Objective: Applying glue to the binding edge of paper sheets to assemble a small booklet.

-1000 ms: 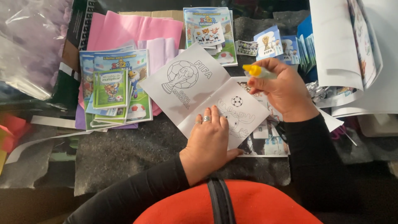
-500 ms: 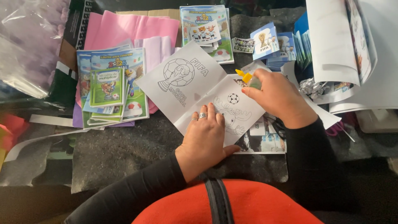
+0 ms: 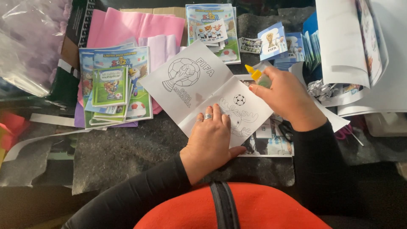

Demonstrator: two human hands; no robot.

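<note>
White paper, printed with black line drawings, lies open at the middle of the dark felt-covered table point(image 3: 127, 152): a folded colouring sheet point(image 3: 203, 91) showing a trophy on its far half and a small ball with a cartoon animal on its near half. Much of that animal is hidden under the left hand point(image 3: 210, 142), which lies flat and open on the near half, fingers spread, a ring on one finger, pinning the sheet down. The right hand point(image 3: 285, 96) is closed around a small clear glue bottle point(image 3: 263, 77) with a yellow nozzle; only the nozzle and a sliver of the body show past the fingers, and the tip hangs just over the sheet's right edge. Whether the nozzle touches the paper I cannot tell. Under the sheet's near right corner some printed picture cards point(image 3: 271, 142) peek out, mostly covered. To the left sits a stack of colouring booklets point(image 3: 114, 91) with a smaller green booklet on top, resting on pink tissue paper point(image 3: 135, 27). Farther back lies another booklet pile point(image 3: 212, 23), and beside it small blue trophy cards point(image 3: 273, 40). Large white sheets point(image 3: 360, 51) run off the right edge, cut by the frame. A clear plastic bag point(image 3: 25, 46) in the far left corner is blurred.
</note>
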